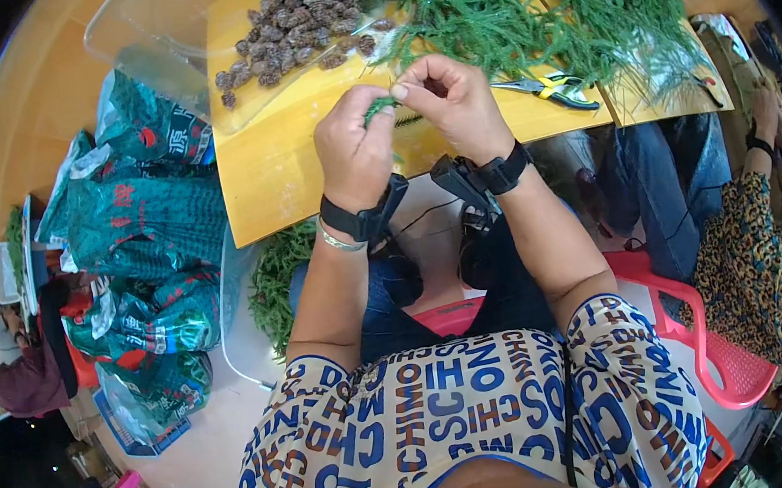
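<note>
Pinching a green sprig (pixel 379 107), both hands (pixel 358 148) hover at the board's near edge (pixel 257 224).

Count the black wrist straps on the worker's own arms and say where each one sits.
2. One wrist strap is on the left hand; the other wrist strap is on the right hand. Both hands pinch a green sprig.

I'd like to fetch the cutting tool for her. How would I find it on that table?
Look at the yellow board on the table in front of the seated person, heaped with green sprigs. Just beyond her right hand, below the greenery, lie the pliers. They are the only metal tool there, with yellow-and-black handles.
</note>
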Tool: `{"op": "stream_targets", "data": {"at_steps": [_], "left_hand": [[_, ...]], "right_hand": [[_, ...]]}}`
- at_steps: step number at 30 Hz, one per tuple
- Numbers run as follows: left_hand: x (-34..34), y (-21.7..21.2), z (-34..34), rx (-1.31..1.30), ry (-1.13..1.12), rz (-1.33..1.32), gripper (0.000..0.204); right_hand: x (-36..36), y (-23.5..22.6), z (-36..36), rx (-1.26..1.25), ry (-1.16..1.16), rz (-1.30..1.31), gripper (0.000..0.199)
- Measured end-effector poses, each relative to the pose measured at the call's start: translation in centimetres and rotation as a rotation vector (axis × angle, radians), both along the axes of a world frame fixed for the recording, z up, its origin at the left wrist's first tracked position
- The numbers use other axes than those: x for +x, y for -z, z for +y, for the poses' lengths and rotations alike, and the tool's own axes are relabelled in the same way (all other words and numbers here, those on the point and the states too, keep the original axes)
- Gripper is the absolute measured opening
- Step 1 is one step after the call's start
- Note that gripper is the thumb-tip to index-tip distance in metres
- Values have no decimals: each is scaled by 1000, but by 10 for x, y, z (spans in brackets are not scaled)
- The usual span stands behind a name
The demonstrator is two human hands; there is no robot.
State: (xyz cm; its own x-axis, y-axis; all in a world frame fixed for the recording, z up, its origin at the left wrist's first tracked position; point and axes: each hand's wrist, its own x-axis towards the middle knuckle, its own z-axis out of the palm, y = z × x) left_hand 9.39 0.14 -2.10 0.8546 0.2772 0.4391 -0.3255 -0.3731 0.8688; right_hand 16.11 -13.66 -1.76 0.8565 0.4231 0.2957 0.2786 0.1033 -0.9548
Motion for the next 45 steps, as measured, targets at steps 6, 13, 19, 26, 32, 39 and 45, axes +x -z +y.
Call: {"op": "stream_targets", "data": {"at_steps": [6,13,19,26,32,39,45], "left_hand": [[8,4,16,-414,82,132,10],[6,-4,36,-662,236,180,12],[6,-1,44,-823,340,143,14],[12,10,55,-938,403,73,15],[16,16,64,-1085,407,98,12],[10,4,60,-943,284,3,12],[-21,-10,47,-850,260,24,13]], "right_hand": [[15,-25,-50,-428,301,-419,11],[30,-9,-163,-1164,373,-784,23],[42,1,-175,-1217,225,-863,24],[48,3,-167,-1201,168,-934,21],[39,-7,-177,-1154,165,-604,26],[31,-30,-192,-842,248,165,33],[24,-35,-208,-172,123,432,25]]}}
